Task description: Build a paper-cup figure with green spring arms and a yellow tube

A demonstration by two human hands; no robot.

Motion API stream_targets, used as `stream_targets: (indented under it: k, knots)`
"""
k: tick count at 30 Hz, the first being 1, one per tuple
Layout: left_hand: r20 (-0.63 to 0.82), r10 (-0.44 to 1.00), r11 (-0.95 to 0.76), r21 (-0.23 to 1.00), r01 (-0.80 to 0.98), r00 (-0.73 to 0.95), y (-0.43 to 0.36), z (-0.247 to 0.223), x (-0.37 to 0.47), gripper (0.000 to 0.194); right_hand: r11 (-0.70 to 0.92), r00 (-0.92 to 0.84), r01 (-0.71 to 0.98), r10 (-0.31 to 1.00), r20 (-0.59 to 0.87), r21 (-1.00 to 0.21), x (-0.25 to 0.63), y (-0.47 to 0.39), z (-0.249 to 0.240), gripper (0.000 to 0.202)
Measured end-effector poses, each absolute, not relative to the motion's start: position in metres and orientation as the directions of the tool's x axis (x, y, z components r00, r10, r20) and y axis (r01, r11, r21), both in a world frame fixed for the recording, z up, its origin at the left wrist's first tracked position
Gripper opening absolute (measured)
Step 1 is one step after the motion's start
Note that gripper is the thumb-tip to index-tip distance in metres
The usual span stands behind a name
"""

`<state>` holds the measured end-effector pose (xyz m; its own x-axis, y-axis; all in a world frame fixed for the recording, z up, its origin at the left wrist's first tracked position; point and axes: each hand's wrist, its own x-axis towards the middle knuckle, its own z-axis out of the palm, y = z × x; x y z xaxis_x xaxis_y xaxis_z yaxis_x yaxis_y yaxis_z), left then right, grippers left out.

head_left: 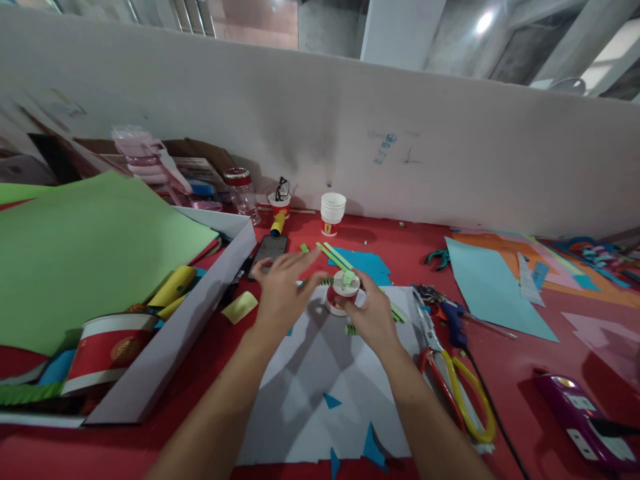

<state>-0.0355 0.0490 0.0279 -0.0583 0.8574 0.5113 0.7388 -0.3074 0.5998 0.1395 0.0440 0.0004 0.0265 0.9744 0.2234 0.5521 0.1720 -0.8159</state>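
A small red-and-white paper cup [336,300] stands bottom-up on a white sheet [320,380]. On its top lies a small light-green paper piece [347,279]. My right hand [373,310] grips the cup from the right, thumb in front and fingers round the far side. Just to the left hovers my left hand [285,287], fingers spread, with nothing visible in it. A folded green paper strip [327,281] sticks out at the cup's left, and another folded green piece [351,329] shows below it. Flat green strips [335,256] lie behind the cup.
Left stands a white box [200,293] with green paper and a large paper cup. Stacked cups [333,212] and a phone [270,252] are behind. Scissors [470,393], a glue gun [454,321] with its cord and a purple device [580,413] lie right. A white partition [320,127] rises behind.
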Motion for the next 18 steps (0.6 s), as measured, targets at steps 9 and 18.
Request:
stream_targets:
  k: [9,18]
  knots:
    - [0.221,0.7,-0.25,0.967,0.058,-0.679,0.059,0.03,-0.081,0.045,0.171,0.022,0.5,0.977,0.21,-0.849,0.142,0.045,-0.002,0.056]
    - [0.339,0.912,-0.24,0.898,0.37,-0.23,0.057,0.023,-0.078,0.036,0.217,-0.003,0.471,0.97,0.244,-0.855,0.137,0.044,-0.003,0.054]
